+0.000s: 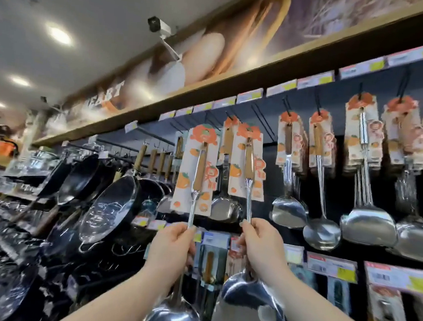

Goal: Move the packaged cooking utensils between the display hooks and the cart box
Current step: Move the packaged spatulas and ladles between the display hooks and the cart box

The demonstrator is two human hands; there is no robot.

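The left hand (172,246) is gripping the bare metal shaft of the first packaged utensil (196,174), fingers curled round it just below the card sleeve. The right hand (261,246) is clasping the shaft of the second packaged utensil (249,163) in the same way. Both utensils are standing upright, wooden handles up, with their shiny bowls hanging low beside the forearms. Their card tops are reaching up among the display hooks (261,120); whether either is hanging on a hook cannot be told.

Behind them a dark back panel (335,191) is carrying the stock. A wooden shelf edge (238,77) is running above it, and a row of price labels (252,95) is sitting just under that. To the right, five bunches of hanging utensils (361,132) are showing, spatulas and one ladle among them. One more card is hanging just behind the two that are being held. To the left, dark pans (109,202) are overlapping too much to count. Below, more packaged goods (391,317) are hanging under a second row of labels.

One security camera (158,25) is jutting out below the white ceiling, where at least three round lights (59,34) are glowing.

The cards are printed with orange fruit and red characters too blurred to read. The bread banner (215,48) above is showing the letters "EART". The label print is too small to read.
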